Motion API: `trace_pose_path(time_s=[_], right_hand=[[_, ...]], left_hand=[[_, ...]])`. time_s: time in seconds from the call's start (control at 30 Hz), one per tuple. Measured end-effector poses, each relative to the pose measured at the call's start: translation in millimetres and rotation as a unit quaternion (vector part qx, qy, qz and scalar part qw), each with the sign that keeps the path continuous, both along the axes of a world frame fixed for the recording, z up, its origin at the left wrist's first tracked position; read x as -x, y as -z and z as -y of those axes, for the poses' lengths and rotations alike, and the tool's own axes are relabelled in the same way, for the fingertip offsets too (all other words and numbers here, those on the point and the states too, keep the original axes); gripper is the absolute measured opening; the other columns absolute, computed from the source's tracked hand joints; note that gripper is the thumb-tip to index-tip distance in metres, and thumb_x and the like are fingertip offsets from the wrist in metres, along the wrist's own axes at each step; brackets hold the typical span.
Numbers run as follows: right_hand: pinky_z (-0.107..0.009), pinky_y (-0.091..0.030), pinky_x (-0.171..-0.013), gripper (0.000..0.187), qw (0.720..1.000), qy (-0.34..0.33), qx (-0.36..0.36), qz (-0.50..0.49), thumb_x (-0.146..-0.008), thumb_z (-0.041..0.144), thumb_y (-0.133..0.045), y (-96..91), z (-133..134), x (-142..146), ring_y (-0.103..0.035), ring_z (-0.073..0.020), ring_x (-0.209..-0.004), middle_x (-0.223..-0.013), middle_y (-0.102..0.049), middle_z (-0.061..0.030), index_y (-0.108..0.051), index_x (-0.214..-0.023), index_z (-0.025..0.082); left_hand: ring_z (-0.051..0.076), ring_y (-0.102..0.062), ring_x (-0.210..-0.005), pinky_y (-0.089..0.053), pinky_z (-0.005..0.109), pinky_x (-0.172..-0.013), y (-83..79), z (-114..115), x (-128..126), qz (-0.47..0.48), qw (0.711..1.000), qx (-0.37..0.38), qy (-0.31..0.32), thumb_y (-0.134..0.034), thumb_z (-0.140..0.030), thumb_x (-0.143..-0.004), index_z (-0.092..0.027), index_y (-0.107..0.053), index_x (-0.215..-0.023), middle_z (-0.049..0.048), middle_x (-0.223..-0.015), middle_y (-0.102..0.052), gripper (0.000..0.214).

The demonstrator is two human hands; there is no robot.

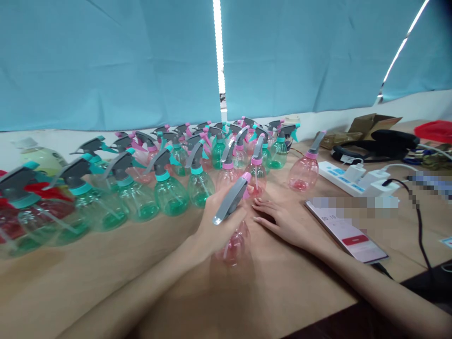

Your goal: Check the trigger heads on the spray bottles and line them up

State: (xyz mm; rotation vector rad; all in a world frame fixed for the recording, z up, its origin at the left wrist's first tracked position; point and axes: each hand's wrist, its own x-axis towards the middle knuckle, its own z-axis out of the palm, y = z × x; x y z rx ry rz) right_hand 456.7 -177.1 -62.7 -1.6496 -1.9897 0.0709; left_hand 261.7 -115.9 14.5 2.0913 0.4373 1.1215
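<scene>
Near the middle of the table, a clear pink spray bottle with a grey trigger head stands upright. My left hand is closed round its neck, just below the head; the fingers on the far side are partly hidden. My right hand rests on the tabletop to the right of this bottle, fingers stretched out and nothing in them. Beyond my hands are another pink spray bottle and a green spray bottle. Farther right stands a separate pink spray bottle.
Several green and pink spray bottles line the table's left and back. A lit phone lies right of my right hand. Behind it are a white power strip with chargers and cables, black headphones and a cardboard box.
</scene>
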Motion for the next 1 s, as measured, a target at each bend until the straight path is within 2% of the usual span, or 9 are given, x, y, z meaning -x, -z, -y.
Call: trace_pose_path(time_s=[0.23, 0.33, 0.57, 1.0], right_hand=[[-0.052, -0.041, -0.107, 0.038, 1.000, 0.006, 0.001, 0.005, -0.094, 0.039, -0.049, 6.5, -3, -2, -0.054, -0.0285, -0.124, -0.132, -0.060, -0.0097, -0.061, -0.126, 0.022], [-0.053, -0.042, -0.105, 0.036, 1.000, 0.003, -0.002, 0.006, -0.094, 0.039, -0.049, 4.0, -2, -2, -0.055, -0.0290, -0.123, -0.130, -0.062, -0.0076, -0.063, -0.125, 0.025], [-0.053, -0.043, -0.105, 0.037, 1.000, -0.002, 0.005, 0.001, -0.094, 0.038, -0.048, -3.9, 1, 1, -0.057, -0.0286, -0.121, -0.129, -0.063, -0.0073, -0.062, -0.126, 0.026], [-0.051, -0.042, -0.106, 0.037, 1.000, 0.002, 0.014, 0.021, -0.095, 0.038, -0.046, -0.4, -1, 0, -0.054, -0.0280, -0.124, -0.132, -0.061, -0.0086, -0.062, -0.125, 0.022]], left_hand=[[0.009, -0.026, -0.053, -0.025, 0.025, -0.049, 2.0, 1, 1, 0.001, 1.000, 0.017, 0.006, -0.049, -0.009, -0.073, -0.020, -0.037, -0.063, -0.0063, -0.058, -0.032, 0.019], [0.009, -0.026, -0.052, -0.025, 0.025, -0.048, 1.1, 1, 1, -0.001, 1.000, 0.021, 0.006, -0.049, -0.008, -0.072, -0.020, -0.037, -0.063, -0.0064, -0.058, -0.032, 0.019], [0.009, -0.027, -0.052, -0.026, 0.026, -0.049, -1.7, 1, 1, -0.005, 1.000, 0.013, 0.003, -0.048, -0.007, -0.070, -0.020, -0.038, -0.063, -0.0061, -0.058, -0.033, 0.018], [0.009, -0.026, -0.052, -0.025, 0.026, -0.049, -0.4, 0, 1, -0.003, 1.000, 0.019, 0.009, -0.048, -0.007, -0.070, -0.020, -0.038, -0.063, -0.0063, -0.058, -0.033, 0.018]])
